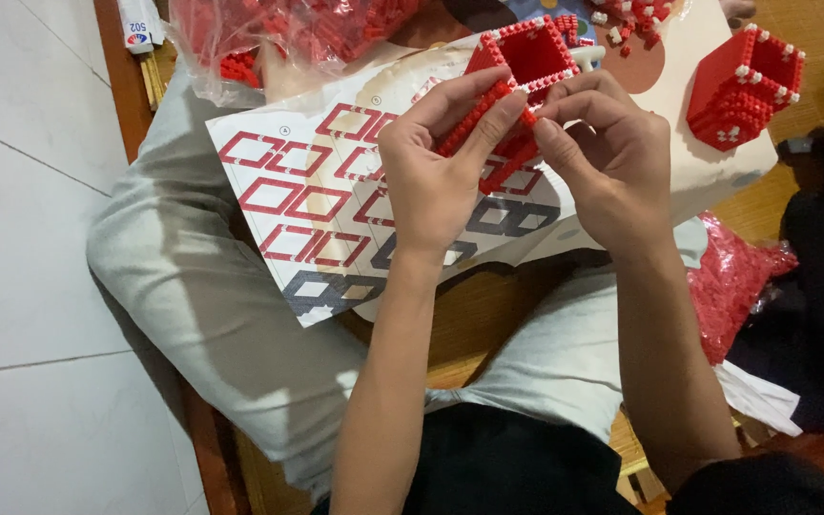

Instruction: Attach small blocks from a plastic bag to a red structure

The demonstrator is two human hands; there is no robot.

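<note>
Both hands hold a hollow red box-shaped build of tiny bricks (526,57) with white studs along its rim, raised above a printed instruction sheet (317,200). My left hand (436,167) grips its left wall, thumb and fingers pinching the edge. My right hand (607,157) pinches the lower right part of the build with thumb and forefinger. A second, similar red build (744,88) stands on the sheet at the upper right, apart from both hands.
A clear plastic bag of red bricks (278,33) lies at the top left. Another red bag (736,281) rests at the right. Loose red and white bricks (633,19) are scattered at the top. My grey-trousered legs (202,286) lie under the sheet on a wooden surface beside white floor tiles.
</note>
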